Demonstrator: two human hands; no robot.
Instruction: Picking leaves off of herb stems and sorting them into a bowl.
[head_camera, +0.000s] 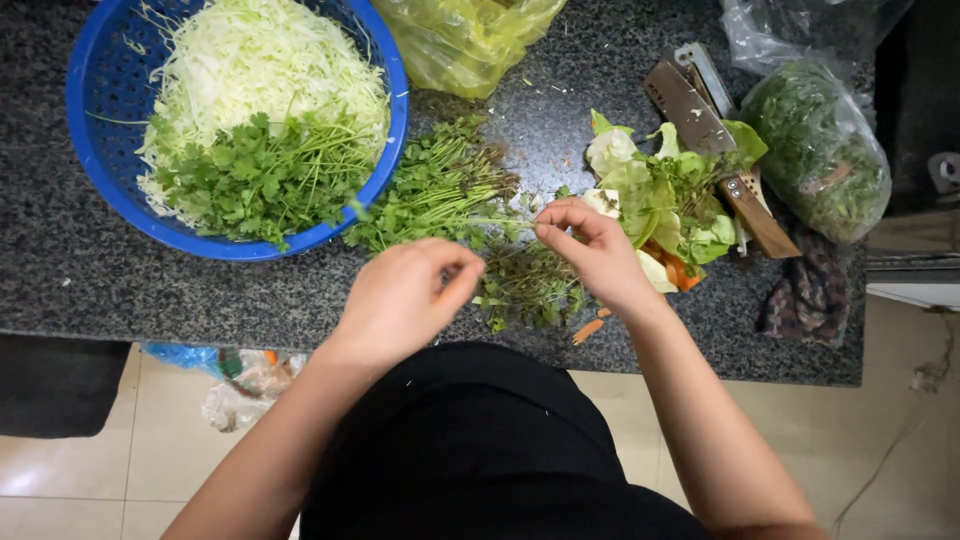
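On the dark speckled worktop (90, 290), the blue basket (95, 150) serves as the landmark: it holds shredded cabbage (260, 60) with picked coriander leaves (255, 175) on the near side. Just right of the basket lies a loose bunch of coriander (440, 190), touching its rim. The right hand (595, 250), further right, has its grip pinched shut on a thin coriander stem (500, 222) that runs back toward the basket. The left hand (405, 295), below the basket's right edge, is curled with thumb against fingers; whether it holds anything I cannot tell. Between the hands sits a heap of discarded stems (530, 285). Well right of the basket are vegetable scraps (660, 195), a cleaver (700, 120) and a bag of greens (820, 150).
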